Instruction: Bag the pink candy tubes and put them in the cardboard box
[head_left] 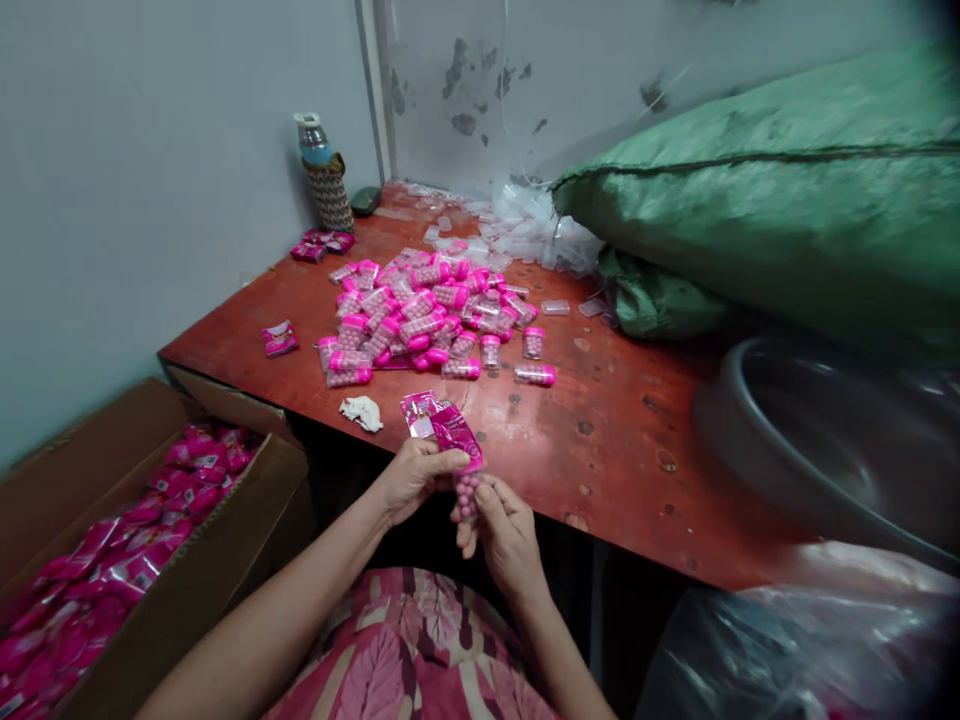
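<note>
1. Many pink sachets (112, 570) are packed in an open cardboard box (247, 520), set far to the left of and below the pile of vials (420, 315) that is heaped on the red counter (615, 450).
2. One loose sachet (280, 339) is laid flat on the counter just left of the pile, apart from it.
3. A bottle in a woven sleeve (324, 170) is stood upright behind the pile and to its left, close to the wall.
4. A crumpled white scrap (361, 411) is seen near the counter's edge, in front of the pile's left end.
5. The left hand (416, 475) is held in front of the pile, past the counter's edge. Its fingers are closed on a held sachet (442, 425), with the thumb pressed on its face.
6. A vial of pink beads (466, 492) is seen at the lower end of the held sachet, touching it.
7. The right hand (506, 530) is held just right of the left hand, in front of the pile. Its fingers are pinched shut on the vial of pink beads.
8. Clear plastic pieces (525, 230) are scattered behind the pile and to its right.
9. A green sack (787, 180) is laid well right of the pile, and a dark basin (825, 440) is placed below the sack.
</note>
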